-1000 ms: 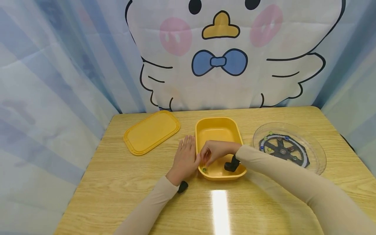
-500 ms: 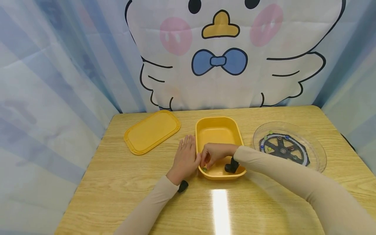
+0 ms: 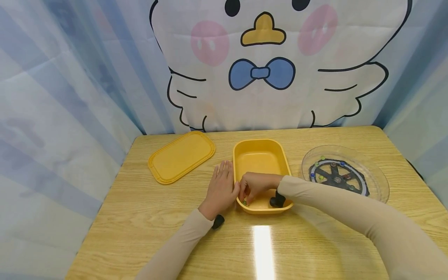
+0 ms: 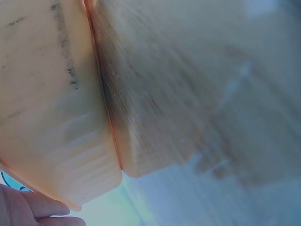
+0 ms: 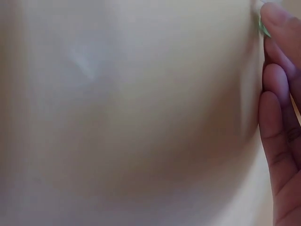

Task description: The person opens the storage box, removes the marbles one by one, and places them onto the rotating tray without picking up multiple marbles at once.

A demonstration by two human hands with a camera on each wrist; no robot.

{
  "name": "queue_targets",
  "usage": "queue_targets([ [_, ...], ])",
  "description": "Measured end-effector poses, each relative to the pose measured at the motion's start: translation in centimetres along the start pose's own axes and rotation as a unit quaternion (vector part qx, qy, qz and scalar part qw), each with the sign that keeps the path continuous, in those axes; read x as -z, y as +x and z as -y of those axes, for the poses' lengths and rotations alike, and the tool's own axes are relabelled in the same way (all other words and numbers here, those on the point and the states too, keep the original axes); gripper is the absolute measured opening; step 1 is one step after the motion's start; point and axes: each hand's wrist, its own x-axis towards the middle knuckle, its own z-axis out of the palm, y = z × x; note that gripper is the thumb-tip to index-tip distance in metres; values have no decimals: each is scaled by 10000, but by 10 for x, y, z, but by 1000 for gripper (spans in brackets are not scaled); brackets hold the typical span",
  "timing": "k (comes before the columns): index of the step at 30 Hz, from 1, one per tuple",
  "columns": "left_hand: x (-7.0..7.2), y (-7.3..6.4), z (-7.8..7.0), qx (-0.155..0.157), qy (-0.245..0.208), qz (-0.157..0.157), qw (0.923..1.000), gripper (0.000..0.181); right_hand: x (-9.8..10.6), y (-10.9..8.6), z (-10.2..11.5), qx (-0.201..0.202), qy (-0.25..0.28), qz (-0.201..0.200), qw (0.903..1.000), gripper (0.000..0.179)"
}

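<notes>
A yellow plastic box (image 3: 260,160) stands on the table. My left hand (image 3: 220,191) lies along its left wall with the fingers straight; in the left wrist view, fingertips (image 4: 51,207) show at the rim. My right hand (image 3: 252,187) reaches into the box's near left corner, fingers bent downward. At its fingertips is a small green marble (image 3: 244,203). The right wrist view shows the green marble (image 5: 264,27) at the thumb and forefinger, which pinch it close to the box wall; part of it is hidden.
A yellow lid (image 3: 181,157) lies at the back left of the table. To the right, a clear round dish (image 3: 376,182) holds a black wheel-shaped piece (image 3: 336,180) with several coloured marbles on it. A patterned curtain (image 3: 259,105) hangs behind the table.
My right hand has sunk slightly lower into the box corner, and its fingertips have closed in on the green marble. The left hand stays in place.
</notes>
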Motion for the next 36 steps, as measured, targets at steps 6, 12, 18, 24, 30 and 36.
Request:
queue_targets([
  [6, 11, -2, -6, 130, -59, 221, 9997, 61, 0, 0, 2, -23, -108, -54, 9999, 10],
  [12, 11, -2, -5, 114, 9, 235, 9997, 61, 2, 0, 0, -55, -230, -132, 9996, 9],
  [18, 11, -2, -5, 63, 115, 208, 9997, 61, 8, -2, -1, 12, -190, -351, 9992, 10],
  [24, 10, -2, -5, 66, 168, 184, 9997, 60, 19, -8, 5, 203, -371, -597, 9973, 11],
  [30, 10, -2, -7, 135, 150, 282, 9994, 61, 31, -17, 12, 53, -323, -820, 9961, 10],
  [36, 11, -2, -7, 202, 130, 361, 9991, 62, 45, -32, 18, -94, -421, -1073, 9933, 9],
])
